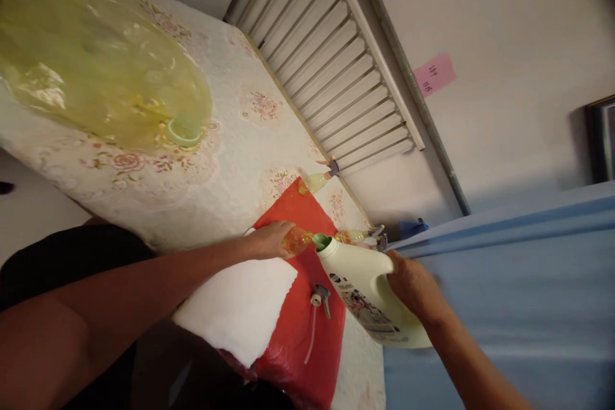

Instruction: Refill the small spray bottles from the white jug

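My left hand [266, 240] is closed around a small clear bottle of yellow liquid [295, 241], held upright over a red plastic sheet [307, 327]. My right hand [408, 285] grips the handle of a large cream jug with a green spout [365, 288]. The jug is tilted, and its spout sits right at the small bottle's mouth. A detached trigger sprayer head with its tube [318, 307] lies on the red sheet just below the jug.
A white towel [240, 307] lies beside the red sheet on a floral tablecloth [230, 141]. A big yellowish plastic container [96, 57] lies at the far end. Two spray bottles [358, 237] lie near the louvred shutter [331, 57]. Blue fabric [504, 295] fills the right.
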The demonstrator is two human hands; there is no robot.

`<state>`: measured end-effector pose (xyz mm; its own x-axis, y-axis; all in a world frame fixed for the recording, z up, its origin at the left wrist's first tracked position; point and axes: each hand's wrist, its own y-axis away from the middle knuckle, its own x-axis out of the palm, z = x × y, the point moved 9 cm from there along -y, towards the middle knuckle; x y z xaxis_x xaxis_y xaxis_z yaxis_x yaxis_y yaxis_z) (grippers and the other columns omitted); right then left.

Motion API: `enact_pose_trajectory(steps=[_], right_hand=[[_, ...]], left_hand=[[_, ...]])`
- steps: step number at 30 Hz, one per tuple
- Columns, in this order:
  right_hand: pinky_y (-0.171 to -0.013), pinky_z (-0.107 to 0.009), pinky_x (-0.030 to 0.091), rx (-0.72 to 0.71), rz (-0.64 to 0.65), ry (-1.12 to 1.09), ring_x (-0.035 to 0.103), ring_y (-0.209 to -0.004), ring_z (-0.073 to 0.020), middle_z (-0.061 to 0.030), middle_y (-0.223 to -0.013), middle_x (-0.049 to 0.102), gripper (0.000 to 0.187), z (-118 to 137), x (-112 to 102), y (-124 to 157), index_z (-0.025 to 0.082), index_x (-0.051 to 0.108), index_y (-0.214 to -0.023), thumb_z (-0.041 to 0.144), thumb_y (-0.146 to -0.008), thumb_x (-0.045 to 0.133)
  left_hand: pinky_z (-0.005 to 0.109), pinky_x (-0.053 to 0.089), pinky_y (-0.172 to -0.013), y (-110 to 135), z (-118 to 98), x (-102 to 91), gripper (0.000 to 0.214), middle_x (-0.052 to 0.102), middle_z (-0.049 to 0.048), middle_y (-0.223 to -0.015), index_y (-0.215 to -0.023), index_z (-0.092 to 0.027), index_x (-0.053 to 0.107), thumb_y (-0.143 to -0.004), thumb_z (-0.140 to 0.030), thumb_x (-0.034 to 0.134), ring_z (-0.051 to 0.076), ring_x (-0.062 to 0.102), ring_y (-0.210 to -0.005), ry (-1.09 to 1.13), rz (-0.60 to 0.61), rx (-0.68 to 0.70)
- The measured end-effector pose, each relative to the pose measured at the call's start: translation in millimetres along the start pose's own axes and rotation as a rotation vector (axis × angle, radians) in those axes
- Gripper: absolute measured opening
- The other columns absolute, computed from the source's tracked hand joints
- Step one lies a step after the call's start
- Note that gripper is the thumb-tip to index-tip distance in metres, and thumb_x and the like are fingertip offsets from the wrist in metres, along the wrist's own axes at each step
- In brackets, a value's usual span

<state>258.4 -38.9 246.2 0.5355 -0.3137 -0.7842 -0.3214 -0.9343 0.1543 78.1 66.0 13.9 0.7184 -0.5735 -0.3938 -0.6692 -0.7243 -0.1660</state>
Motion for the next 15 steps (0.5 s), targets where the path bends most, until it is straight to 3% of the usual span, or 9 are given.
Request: enact_pose_trajectory(steps=[4,15], right_hand=[[-0.061,-0.027,0.031,0.001,0.001,-0.013,0.069,-0.078,-0.0226,-0.0109,-0.087,0.076,0.040,0.1,-0.3,0.0,0.020,0.063,-0.114,0.008,-0.081,0.044],[-0.062,-0.027,0.030,-0.003,-0.009,-0.019,0.069,-0.077,-0.0226,-0.0115,-0.086,0.075,0.038,-0.4,-1.9,0.1,0.019,0.063,-0.110,0.007,-0.079,0.044]], left_hand=[[0.035,0.048,-0.093,-1.4,0.4,1.0,0.060,0.063,0.0087,-0.124,-0.122,-0.023,0.054,-0.070,-0.049,0.071,0.030,0.060,-0.114,-0.006,-0.007,0.020],[0.039,0.045,-0.100,-1.8,4.7,2.5,0.074,0.057,0.0114,-0.136,-0.133,-0.024,0.047,-0.069,-0.051,0.072,0.033,0.053,-0.125,-0.008,-0.006,-0.022]])
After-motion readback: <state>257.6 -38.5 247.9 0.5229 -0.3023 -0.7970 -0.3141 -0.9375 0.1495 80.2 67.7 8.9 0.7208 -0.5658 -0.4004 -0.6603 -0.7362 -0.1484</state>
